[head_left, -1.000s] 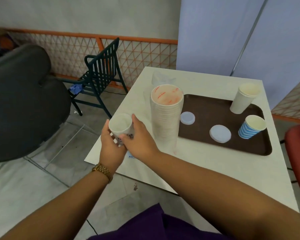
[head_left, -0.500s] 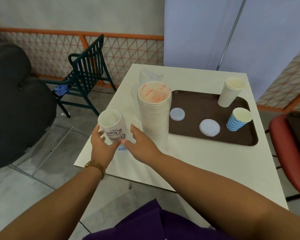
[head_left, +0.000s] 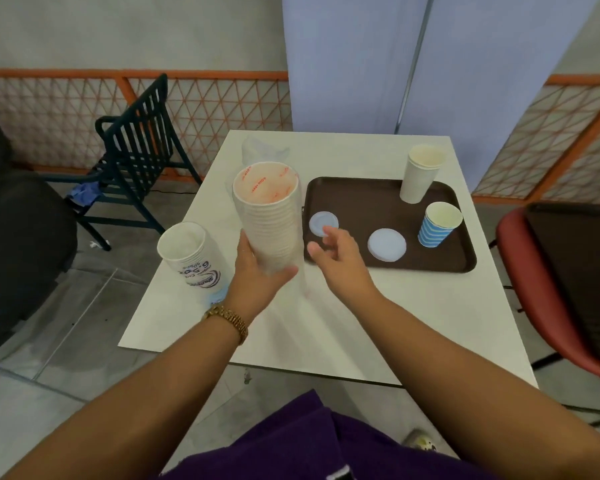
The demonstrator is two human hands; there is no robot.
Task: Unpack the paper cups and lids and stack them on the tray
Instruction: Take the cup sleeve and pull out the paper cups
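Since half a second ago, printed cup stack released by left hand; tall cup stack now gripped low, fingers curled round it, on table left of tray. Right hand held beside it, fingers relaxed, nothing grasped. Two lids and two cup stacks seen on tray.

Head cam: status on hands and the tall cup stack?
Left hand grips tall cup stack, still wrapped, off tray. Right hand open beside it, holding nothing. Printed cup stack stands at left. Path to tray open.
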